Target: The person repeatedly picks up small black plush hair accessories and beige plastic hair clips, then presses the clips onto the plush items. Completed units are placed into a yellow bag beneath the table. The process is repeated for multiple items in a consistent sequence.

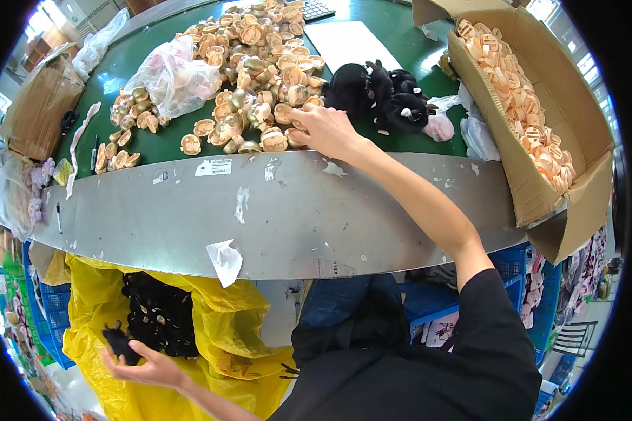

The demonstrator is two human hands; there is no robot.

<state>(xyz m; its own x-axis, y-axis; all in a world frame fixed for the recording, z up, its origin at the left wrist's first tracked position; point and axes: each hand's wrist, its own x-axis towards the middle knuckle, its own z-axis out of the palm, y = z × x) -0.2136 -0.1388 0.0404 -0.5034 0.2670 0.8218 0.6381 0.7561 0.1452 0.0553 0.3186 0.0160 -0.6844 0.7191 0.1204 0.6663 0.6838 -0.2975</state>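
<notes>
My left hand is low at the left beside a yellow bag, its fingers closed around a small black plush piece. Inside that bag lie several more black plush pieces with small pale bits among them. Across the table, my right hand reaches to the near edge of a heap of gold and peach plastic shells. Its fingers curl down and grip a plastic shell there, partly hidden by the hand. Just right of this hand sit several black plush toys.
At the right stands a long cardboard box full of peach plastic parts. A clear plastic bag rests on the shells. The metal table edge bears a white scrap. The yellow bag hangs below. Blue crates stand underneath.
</notes>
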